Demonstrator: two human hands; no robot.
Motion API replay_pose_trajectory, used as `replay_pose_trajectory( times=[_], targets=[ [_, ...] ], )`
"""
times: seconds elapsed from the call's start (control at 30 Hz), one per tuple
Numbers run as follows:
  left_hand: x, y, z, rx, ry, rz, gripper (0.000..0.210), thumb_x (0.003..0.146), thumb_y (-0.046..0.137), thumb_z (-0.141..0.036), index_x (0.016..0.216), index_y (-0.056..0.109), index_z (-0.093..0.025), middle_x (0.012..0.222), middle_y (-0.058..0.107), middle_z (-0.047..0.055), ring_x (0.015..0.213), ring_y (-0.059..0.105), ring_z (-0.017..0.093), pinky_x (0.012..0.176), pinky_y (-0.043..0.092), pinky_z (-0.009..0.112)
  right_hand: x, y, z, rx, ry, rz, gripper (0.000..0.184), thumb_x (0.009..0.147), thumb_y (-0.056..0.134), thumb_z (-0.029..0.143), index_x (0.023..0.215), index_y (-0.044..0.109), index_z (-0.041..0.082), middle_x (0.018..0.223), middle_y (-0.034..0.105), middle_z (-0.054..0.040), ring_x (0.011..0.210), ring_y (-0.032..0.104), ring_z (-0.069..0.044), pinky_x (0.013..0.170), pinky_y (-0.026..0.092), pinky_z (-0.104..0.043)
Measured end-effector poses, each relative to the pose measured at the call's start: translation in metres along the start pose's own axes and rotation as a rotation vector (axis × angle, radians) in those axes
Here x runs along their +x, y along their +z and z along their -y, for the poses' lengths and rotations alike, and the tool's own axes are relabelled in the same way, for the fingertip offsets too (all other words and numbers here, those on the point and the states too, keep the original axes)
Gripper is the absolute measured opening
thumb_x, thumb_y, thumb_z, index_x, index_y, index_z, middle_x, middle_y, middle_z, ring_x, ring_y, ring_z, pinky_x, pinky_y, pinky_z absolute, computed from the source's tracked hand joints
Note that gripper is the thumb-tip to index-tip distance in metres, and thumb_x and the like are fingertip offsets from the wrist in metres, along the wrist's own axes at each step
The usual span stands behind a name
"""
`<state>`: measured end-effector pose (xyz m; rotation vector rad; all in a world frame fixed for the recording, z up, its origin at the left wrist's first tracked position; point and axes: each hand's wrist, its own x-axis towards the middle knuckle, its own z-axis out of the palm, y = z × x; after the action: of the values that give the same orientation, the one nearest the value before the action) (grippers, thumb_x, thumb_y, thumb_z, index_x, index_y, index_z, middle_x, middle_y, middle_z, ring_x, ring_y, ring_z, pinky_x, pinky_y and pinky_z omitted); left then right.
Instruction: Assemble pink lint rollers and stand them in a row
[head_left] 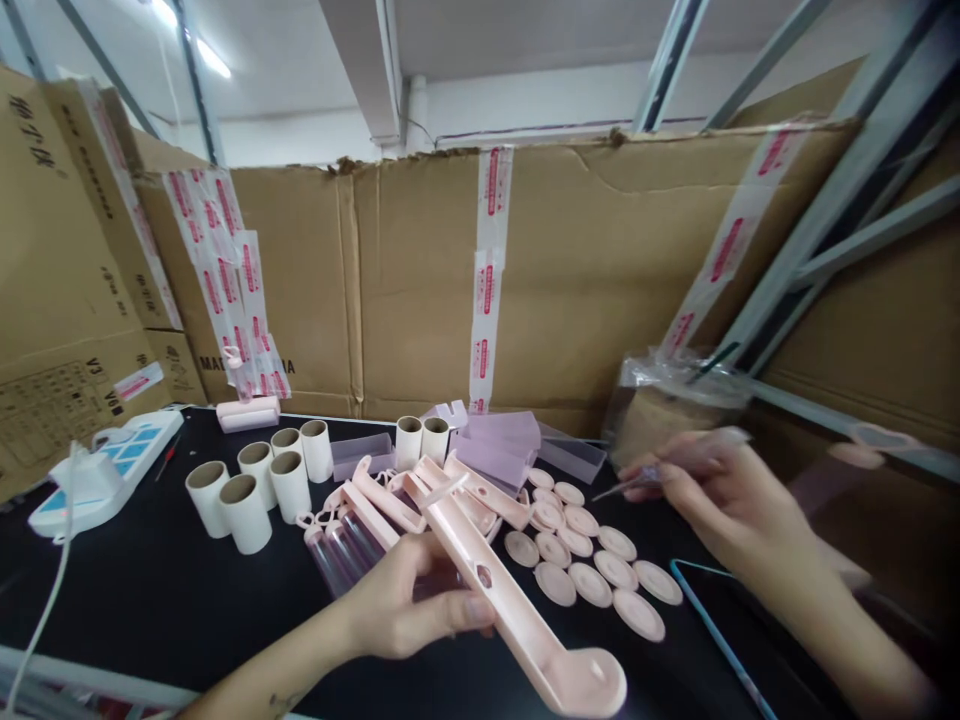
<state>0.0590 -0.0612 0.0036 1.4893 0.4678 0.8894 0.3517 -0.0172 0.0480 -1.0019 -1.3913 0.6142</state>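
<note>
My left hand (416,610) is closed around a long pale pink plastic trough (487,575), tilted, with a small hole midway and a rounded end pointing down to the right. At the right, my right hand (720,500) grips a slim translucent tool (709,447) with a thin pointed tip. Its exact kind is unclear. The tip points left, apart from the trough. Beneath and behind the trough lie more pink plastic pieces (382,497) and clear tubes (337,550) with heart-shaped pink ends. Several pink discs (592,585) are spread between my two hands.
White cardboard tubes (245,515) stand at left. Lilac translucent sheets (499,447) lie at the back. A power strip (124,460) with a cable is at far left. A bag-wrapped container (660,410) stands back right; a blue-edged phone-like object (724,635) lies front right. Cardboard walls (420,280) enclose the back.
</note>
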Motion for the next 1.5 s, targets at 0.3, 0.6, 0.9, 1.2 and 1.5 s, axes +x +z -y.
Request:
replay_pose_trajectory(
  times=[0.3,0.6,0.9,1.2,1.5],
  targets=[
    [0.001,-0.003,0.010,0.043,-0.005,0.049,0.034,0.080,0.060,-0.045,0.087,0.052,-0.013,0.066,0.043,-0.003,0.055,0.038,0.007,0.051,0.032,0.018,-0.067,0.084,0.025,0.464,0.195,0.174,0.019,0.079,0.064,0.034,0.090,0.050,0.027,0.073,0.067,0.0005,0.059,0.064,-0.016,0.055,0.051,-0.027],
    [0.002,-0.002,0.017,0.190,-0.044,-0.009,0.031,0.079,0.060,-0.043,0.086,0.055,-0.013,0.078,0.048,0.002,0.071,0.045,0.013,0.063,0.038,0.023,-0.074,0.081,-0.001,0.444,0.174,0.022,0.024,0.078,0.066,0.035,0.083,0.045,0.026,0.067,0.067,0.0021,0.055,0.065,-0.017,0.047,0.052,-0.027],
    [0.003,-0.001,0.017,0.216,-0.076,0.007,0.031,0.078,0.061,-0.043,0.084,0.054,-0.013,0.075,0.051,0.003,0.067,0.048,0.014,0.060,0.039,0.022,-0.076,0.080,-0.003,0.467,0.245,0.007,0.018,0.077,0.067,0.035,0.083,0.052,0.026,0.064,0.068,0.0009,0.052,0.066,-0.018,0.046,0.053,-0.026],
    [0.003,-0.003,0.018,0.115,-0.087,0.022,0.032,0.078,0.063,-0.043,0.086,0.055,-0.013,0.080,0.052,0.003,0.073,0.048,0.014,0.066,0.039,0.023,-0.079,0.079,0.000,0.528,0.263,0.060,0.012,0.078,0.066,0.033,0.079,0.057,0.025,0.072,0.070,-0.0017,0.063,0.068,-0.020,0.054,0.055,-0.029],
    [0.004,-0.002,0.019,0.075,-0.118,0.022,0.037,0.071,0.068,-0.048,0.077,0.055,-0.013,0.072,0.050,0.002,0.064,0.047,0.013,0.058,0.039,0.021,-0.081,0.081,-0.002,0.587,0.332,0.103,0.014,0.076,0.067,0.035,0.079,0.057,0.026,0.071,0.070,-0.0015,0.061,0.068,-0.020,0.052,0.056,-0.029]
  ],
)
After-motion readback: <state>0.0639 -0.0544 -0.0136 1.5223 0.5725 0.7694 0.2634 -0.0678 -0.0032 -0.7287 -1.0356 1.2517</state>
